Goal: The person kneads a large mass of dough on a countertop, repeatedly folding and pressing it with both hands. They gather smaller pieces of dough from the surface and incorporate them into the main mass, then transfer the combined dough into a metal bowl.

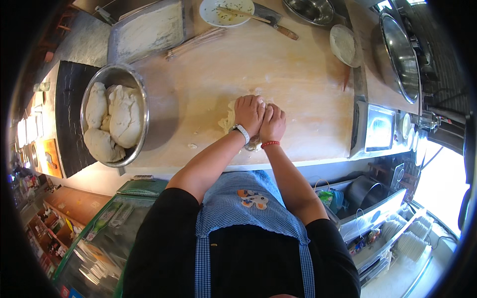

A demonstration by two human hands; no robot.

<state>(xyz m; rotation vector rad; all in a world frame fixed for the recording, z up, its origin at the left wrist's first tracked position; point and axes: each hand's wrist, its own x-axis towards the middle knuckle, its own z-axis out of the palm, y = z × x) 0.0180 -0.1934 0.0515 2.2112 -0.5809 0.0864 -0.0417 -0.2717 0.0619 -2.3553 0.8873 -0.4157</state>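
Both my hands press down side by side on a lump of dough [254, 144] near the front of a floured wooden work board [208, 82]. My left hand [249, 111], with a watch on the wrist, lies over the dough's upper part. Ragged dough sticks out to its left. Touching it on the right is my right hand [274, 121], its fingers curled over the dough and a red beaded bracelet below. Most of the lump is hidden under my palms. A few dough scraps [192, 146] lie to the left.
At left, a steel bowl [145, 115] holds several large dough pieces [125, 115]. A floured tray [149, 31], thin sticks [195, 43], a white plate [208, 13] with chopsticks, and a wooden-handled blade [287, 32] lie at the back. Flour [343, 44] and a big steel basin [402, 56] stand right.
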